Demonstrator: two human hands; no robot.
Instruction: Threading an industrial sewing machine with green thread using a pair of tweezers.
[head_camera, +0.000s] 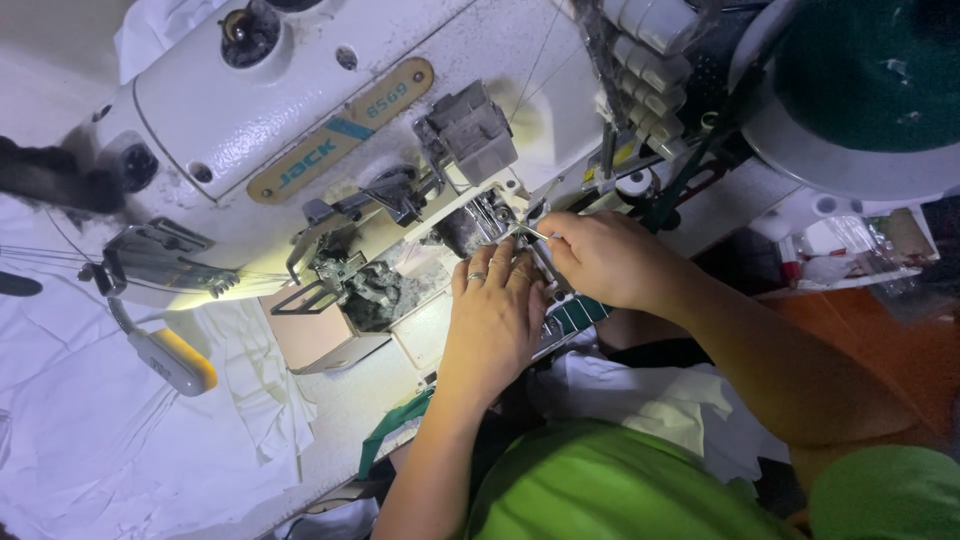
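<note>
**Fingers at the needle area: fine thread work under way**

Fingers (548, 236) of the right hand (600, 262) are pinched on what appears to be slim tweezers (533, 233), tips pointing left into the needle area (490, 222); the left hand (492, 318) lies flat, fingers extended and grasping nothing, pressing on the machine bed just near of that spot.

Findings, largest first:
- White industrial sewing machine (300, 130) fills the far left of the scene, its head tilted across the view, standing on the table (330, 410).
- White fabric (110, 400) lies heaped on the left; more white cloth (640, 395) sits in the person's lap.
- Green-and-white band (572, 314) runs under the left hand, to the right.
- Yellow-tipped handle (180, 362) hangs left of the bed.
- Thread itself is too fine to confirm.

Judgement: the work reads as threading or clearing at the needles. Done well, the left hand holds steady as a brace, the tweezers close only at the tip, and motion stays short and lit by the machine lamp.
</note>
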